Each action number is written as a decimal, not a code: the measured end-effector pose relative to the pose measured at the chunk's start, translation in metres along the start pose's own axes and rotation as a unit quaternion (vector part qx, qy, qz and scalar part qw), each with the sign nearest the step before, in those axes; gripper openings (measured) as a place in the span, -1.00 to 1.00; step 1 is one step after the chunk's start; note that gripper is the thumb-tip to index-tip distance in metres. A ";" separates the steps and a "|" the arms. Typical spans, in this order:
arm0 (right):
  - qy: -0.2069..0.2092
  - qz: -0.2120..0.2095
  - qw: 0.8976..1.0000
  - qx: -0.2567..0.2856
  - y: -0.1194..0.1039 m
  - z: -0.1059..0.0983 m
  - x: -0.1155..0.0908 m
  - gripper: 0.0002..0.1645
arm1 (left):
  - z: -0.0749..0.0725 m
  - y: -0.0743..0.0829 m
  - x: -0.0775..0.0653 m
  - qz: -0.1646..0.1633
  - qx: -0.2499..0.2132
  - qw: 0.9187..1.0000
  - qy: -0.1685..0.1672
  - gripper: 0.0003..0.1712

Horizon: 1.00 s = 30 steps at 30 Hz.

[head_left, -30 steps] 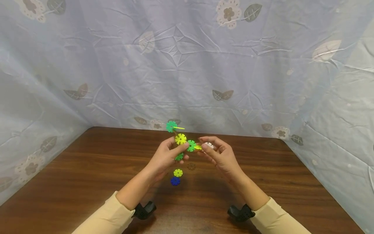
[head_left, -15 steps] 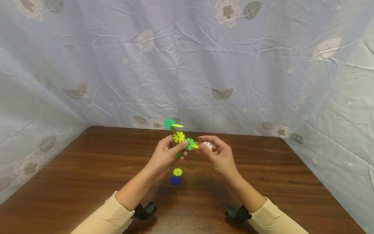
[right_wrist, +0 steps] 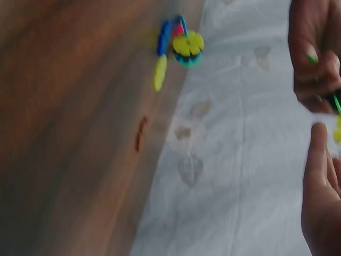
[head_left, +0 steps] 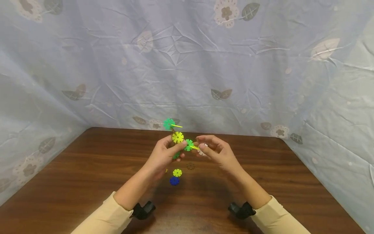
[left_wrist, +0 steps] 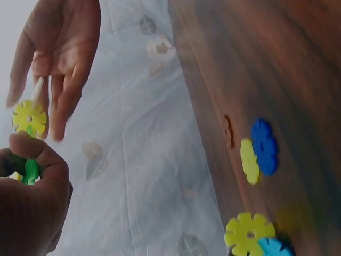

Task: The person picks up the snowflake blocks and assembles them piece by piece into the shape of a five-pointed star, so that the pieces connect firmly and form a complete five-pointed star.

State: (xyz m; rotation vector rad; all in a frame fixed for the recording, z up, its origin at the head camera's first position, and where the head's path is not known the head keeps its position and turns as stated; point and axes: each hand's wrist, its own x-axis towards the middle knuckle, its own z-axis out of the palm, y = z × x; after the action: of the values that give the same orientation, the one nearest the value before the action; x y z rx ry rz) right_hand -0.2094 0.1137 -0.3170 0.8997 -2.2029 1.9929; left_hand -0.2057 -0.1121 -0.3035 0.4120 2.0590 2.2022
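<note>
My left hand (head_left: 163, 152) pinches a joined chain of notched plastic discs above the table. Visible in the chain are a green disc (head_left: 189, 145) by the thumb, a yellow disc (head_left: 177, 137), a teal-green disc (head_left: 168, 123) at the far end with a thin yellow disc (head_left: 176, 125), and a lower green disc (head_left: 176, 155) partly hidden by fingers. At the right end, a yellow disc (left_wrist: 29, 118) meets a white disc (left_wrist: 38, 89) seen edge-on. My right hand (head_left: 223, 154) holds that white disc at thumb and fingers, its thumb covering much of it in the head view.
On the brown table (head_left: 87, 182) lie a loose yellow disc (head_left: 177, 173), a blue disc (head_left: 174, 181) and a brown disc (head_left: 190, 166). Another yellow disc (left_wrist: 249, 233) and a light blue disc (left_wrist: 274, 248) appear low in the left wrist view. A patterned curtain (head_left: 187, 81) surrounds the table.
The white disc has shifted left with the right thumb and sits closer to the chain's yellow end disc. The chain has drifted slightly left in the left hand.
</note>
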 end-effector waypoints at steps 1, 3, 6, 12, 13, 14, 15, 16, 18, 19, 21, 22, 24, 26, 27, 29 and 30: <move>-0.017 0.001 1.000 -0.015 -0.001 -0.004 0.000 -0.53 | -0.001 0.000 0.001 -0.004 0.004 1.000 -0.002 -0.84; -0.050 -0.007 0.997 -0.051 -0.002 -0.010 0.000 -0.47 | -0.005 0.002 0.002 -0.012 0.009 1.000 -0.009 -0.84; -0.084 -0.026 0.992 -0.092 -0.003 -0.016 0.000 -0.40 | -0.009 0.003 0.004 -0.017 0.013 0.999 -0.023 -0.82; -0.108 -0.044 0.986 -0.122 -0.001 -0.018 0.003 -0.49 | -0.015 0.004 0.004 -0.018 0.029 0.999 -0.036 -0.72; -0.110 -0.045 0.986 -0.121 0.000 -0.018 0.003 -0.51 | -0.016 0.004 0.004 -0.018 0.030 0.999 -0.035 -0.69; -0.110 -0.045 0.986 -0.118 0.000 -0.018 0.004 -0.52 | -0.016 0.004 0.004 -0.019 0.029 0.999 -0.033 -0.67; -0.110 -0.043 0.986 -0.114 0.000 -0.017 0.004 -0.53 | -0.016 0.004 0.004 -0.020 0.026 0.999 -0.031 -0.66; -0.109 -0.042 0.987 -0.110 -0.001 -0.017 0.004 -0.53 | -0.016 0.004 0.004 -0.022 0.023 0.999 -0.029 -0.66; -0.106 -0.038 0.989 -0.099 -0.001 -0.016 0.003 -0.54 | -0.015 0.004 0.004 -0.025 0.010 0.999 -0.027 -0.68; -0.103 -0.034 0.990 -0.093 -0.001 -0.016 0.003 -0.54 | -0.015 0.004 0.004 -0.027 0.000 0.999 -0.028 -0.70; -0.095 -0.035 0.991 -0.084 -0.002 -0.014 0.003 -0.53 | -0.014 0.004 0.004 -0.027 -0.021 0.999 -0.028 -0.73; -0.091 -0.037 0.992 -0.080 -0.002 -0.014 0.003 -0.53 | -0.014 0.003 0.005 -0.025 -0.034 0.999 -0.029 -0.74; -0.081 -0.046 0.993 -0.069 -0.002 -0.013 0.002 -0.51 | -0.013 0.002 0.005 -0.016 -0.067 0.997 -0.031 -0.72; -0.067 -0.058 0.994 -0.059 -0.002 -0.012 0.002 -0.50 | -0.010 0.000 0.004 -0.007 -0.095 0.995 -0.035 -0.65; -0.059 -0.061 0.995 -0.053 -0.002 -0.011 0.002 -0.49 | -0.009 -0.001 0.004 -0.004 -0.109 0.993 -0.040 -0.61; -0.046 -0.070 0.995 -0.046 -0.003 -0.010 0.002 -0.48 | -0.005 -0.004 0.003 -0.002 -0.116 0.992 -0.052 -0.55; -0.041 -0.072 0.996 -0.044 -0.003 -0.010 0.002 -0.48 | -0.003 -0.005 0.003 -0.003 -0.111 0.992 -0.060 -0.54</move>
State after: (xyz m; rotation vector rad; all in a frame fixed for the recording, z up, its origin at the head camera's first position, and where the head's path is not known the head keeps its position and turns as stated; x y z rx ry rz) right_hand -0.2133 0.1221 -0.3117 1.1129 -2.1771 1.8136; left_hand -0.2095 -0.1138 -0.3086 0.4998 1.7302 2.3091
